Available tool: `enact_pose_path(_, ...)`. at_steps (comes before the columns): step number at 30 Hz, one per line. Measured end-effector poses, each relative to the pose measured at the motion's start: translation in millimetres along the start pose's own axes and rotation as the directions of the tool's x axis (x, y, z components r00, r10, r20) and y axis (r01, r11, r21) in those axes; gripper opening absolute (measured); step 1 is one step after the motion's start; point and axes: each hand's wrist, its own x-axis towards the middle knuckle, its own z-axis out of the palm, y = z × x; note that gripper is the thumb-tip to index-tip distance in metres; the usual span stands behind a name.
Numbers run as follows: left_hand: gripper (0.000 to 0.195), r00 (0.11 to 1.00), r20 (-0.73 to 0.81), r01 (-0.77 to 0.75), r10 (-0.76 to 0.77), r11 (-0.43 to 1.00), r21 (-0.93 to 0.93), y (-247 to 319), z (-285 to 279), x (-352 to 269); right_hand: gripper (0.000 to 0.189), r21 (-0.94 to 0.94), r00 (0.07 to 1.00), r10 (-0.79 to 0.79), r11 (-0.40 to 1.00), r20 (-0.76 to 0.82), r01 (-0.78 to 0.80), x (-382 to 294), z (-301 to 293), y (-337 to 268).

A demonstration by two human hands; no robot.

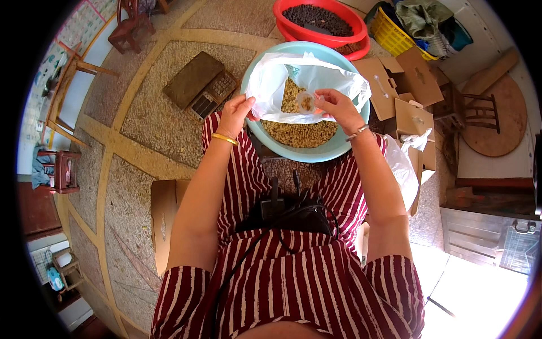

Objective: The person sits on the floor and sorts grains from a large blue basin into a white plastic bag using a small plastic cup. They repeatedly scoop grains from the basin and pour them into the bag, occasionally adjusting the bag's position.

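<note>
My left hand (pixel 238 111) pinches the near left rim of a white plastic bag (pixel 262 87), which is spread over a light blue plastic basin (pixel 275 146). In my right hand (pixel 340 108) is a small clear plastic cup (pixel 305 102), held inside the bag's mouth with a little yellowish material showing in it. Small yellowish pieces (pixel 291 91) lie inside the bag, partly hidden by the cup. More yellowish pieces (pixel 300 134) of the same look fill the basin under the bag's near edge. The basin stands between my knees.
Left of the basin is a digital weighing scale (pixel 199 84) with a keypad. Behind the basin stand red basins (pixel 360 31) with dark, bean-sized pieces. Opened cardboard boxes (pixel 415 116) and a white bag (pixel 400 167) lie right. A cable (pixel 254 258) crosses my lap.
</note>
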Motion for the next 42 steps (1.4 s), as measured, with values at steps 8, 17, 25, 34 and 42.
enact_pose_path(8,0.033,1.0,0.004,0.009,-0.009,1.0,0.008,2,-2,-1,0.033,-0.787,0.781,-0.615,0.534,-0.109,0.311,28,24,15)
enact_pose_path(17,0.034,0.999,0.035,-0.01,0.008,0.999,0.046,3,-1,-1,0.046,-0.767,0.681,-0.712,0.53,-0.171,0.361,18,20,4)
enact_pose_path(25,0.034,1.0,0.014,-0.017,0.016,0.999,0.039,2,0,-2,0.037,-0.205,0.977,-0.205,0.955,0.059,0.213,-29,28,2)
enact_pose_path(34,0.032,1.0,0.015,-0.004,0.004,1.0,0.016,1,1,0,0.035,-0.791,0.997,-0.013,0.608,0.081,0.072,3,49,78)
enact_pose_path(42,0.031,1.0,0.006,0.002,-0.002,1.0,0.018,5,2,0,0.022,-0.846,0.999,0.033,0.533,0.036,0.013,32,72,119)
